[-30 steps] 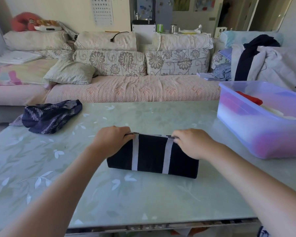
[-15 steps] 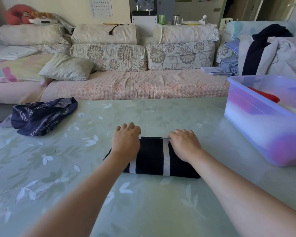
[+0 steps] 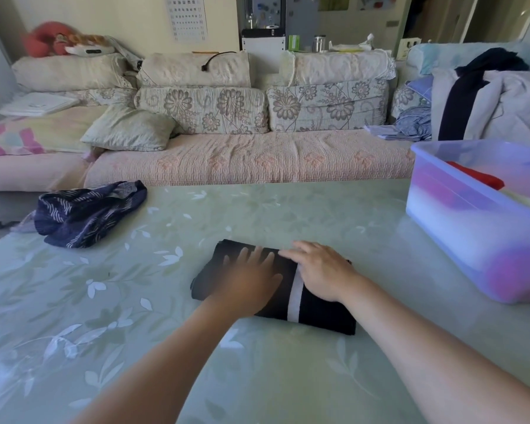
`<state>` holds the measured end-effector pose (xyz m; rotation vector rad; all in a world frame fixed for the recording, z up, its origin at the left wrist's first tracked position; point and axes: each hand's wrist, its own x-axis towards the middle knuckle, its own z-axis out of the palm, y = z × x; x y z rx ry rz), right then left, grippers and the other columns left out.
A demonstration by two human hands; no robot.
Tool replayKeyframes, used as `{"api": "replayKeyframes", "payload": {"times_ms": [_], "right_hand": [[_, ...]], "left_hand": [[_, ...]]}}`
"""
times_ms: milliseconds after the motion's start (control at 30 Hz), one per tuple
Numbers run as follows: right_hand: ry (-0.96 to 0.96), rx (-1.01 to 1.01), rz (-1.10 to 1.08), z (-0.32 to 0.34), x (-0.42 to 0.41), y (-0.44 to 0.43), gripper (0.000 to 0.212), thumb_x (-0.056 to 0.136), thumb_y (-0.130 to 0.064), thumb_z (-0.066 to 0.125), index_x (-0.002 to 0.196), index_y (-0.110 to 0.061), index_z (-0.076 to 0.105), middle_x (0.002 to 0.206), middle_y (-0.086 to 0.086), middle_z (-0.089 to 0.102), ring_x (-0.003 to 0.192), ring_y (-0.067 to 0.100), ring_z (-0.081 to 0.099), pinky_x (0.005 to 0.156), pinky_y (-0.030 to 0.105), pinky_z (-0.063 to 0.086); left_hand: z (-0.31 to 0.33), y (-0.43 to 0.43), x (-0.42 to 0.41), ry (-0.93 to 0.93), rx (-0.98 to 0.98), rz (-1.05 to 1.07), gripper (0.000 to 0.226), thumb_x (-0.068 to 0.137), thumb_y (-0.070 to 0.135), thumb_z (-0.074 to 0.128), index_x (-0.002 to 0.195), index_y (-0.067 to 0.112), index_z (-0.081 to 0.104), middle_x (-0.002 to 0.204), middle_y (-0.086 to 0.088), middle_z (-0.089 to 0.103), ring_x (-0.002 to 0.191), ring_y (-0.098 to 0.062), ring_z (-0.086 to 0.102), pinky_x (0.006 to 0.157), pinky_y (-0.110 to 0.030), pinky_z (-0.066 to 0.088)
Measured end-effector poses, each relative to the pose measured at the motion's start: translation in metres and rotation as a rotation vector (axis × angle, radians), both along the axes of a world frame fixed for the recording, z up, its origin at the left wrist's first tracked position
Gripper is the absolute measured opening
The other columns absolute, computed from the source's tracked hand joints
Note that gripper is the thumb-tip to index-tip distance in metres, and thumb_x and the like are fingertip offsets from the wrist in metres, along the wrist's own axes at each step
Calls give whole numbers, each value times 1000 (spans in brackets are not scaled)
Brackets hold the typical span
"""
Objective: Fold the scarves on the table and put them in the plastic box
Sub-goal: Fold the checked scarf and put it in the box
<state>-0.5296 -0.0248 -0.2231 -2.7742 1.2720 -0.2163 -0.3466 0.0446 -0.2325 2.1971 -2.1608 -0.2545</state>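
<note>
Pale green glossy tabletop [image 3: 288, 215], printed all over with white and darker green leaf and flower shapes, some glare on the near left part. Three things directly on it. Folded black scarf [image 3: 318, 316] near the middle, lying flat as a compact rectangle, slightly skewed, one white stripe [image 3: 295, 298] crossing it from the far edge to the near edge. Navy patterned scarf [image 3: 86, 212] at the far left, crumpled in a loose heap, unfolded, well apart from the black one. Translucent plastic box [image 3: 459, 237] at the right, no lid, partly cut off by the frame edge, near the black scarf but not touching it.
</note>
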Motion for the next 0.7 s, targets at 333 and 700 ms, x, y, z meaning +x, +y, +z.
{"api": "replayKeyframes", "payload": {"times_ms": [333, 700], "right_hand": [[205, 74, -213, 16, -4, 33, 41, 101, -32, 36, 142, -30, 41, 131, 9, 50, 120, 33, 52, 92, 41, 45], [52, 348, -85, 48, -2, 74, 19, 86, -30, 52, 70, -28, 61, 80, -8, 67, 80, 20, 63, 64, 28, 46]], "left_hand": [[17, 27, -18, -176, -365, 36, 44, 97, 53, 32, 121, 25, 56, 114, 3, 55, 103, -20, 48, 88, -33, 36], [34, 36, 13, -204, 203, -222, 72, 95, 21, 45, 153, 45, 10, 163, 1, -15, 149, -22, -19, 121, -48, -5]]}}
